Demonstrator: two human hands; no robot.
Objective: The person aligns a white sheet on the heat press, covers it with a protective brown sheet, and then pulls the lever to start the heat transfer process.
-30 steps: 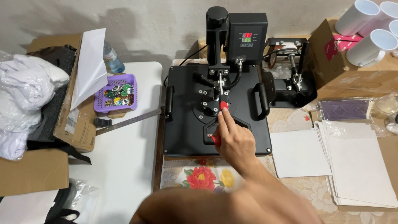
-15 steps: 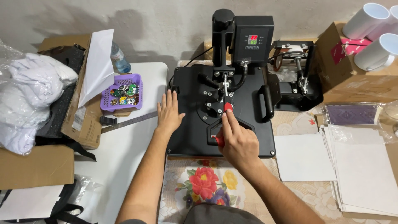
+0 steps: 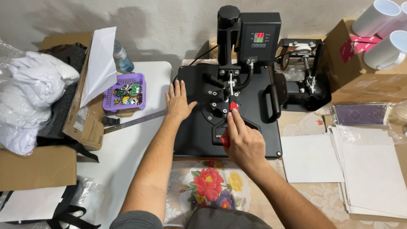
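A black heat press (image 3: 254, 106) stands on the table with its top plate down. My right hand (image 3: 241, 140) grips the press's red-handled lever (image 3: 232, 107), the index finger stretched along it toward the red tip. My left hand (image 3: 178, 101) lies flat, fingers spread, on the left edge of the press's top plate. A black control box with a lit display (image 3: 259, 37) rises at the back of the press.
A purple basket of small badges (image 3: 126, 92), a metal ruler (image 3: 135, 121) and a water bottle (image 3: 123, 58) lie left of the press. Cardboard boxes and white cloth (image 3: 34, 89) fill the far left. White sheets (image 3: 373, 169), white mugs (image 3: 388, 29) and a mug press (image 3: 303, 80) stand at right.
My left hand has come into view and settled flat on the press's left edge. My right hand stays on the red lever. The camera has tilted slightly.
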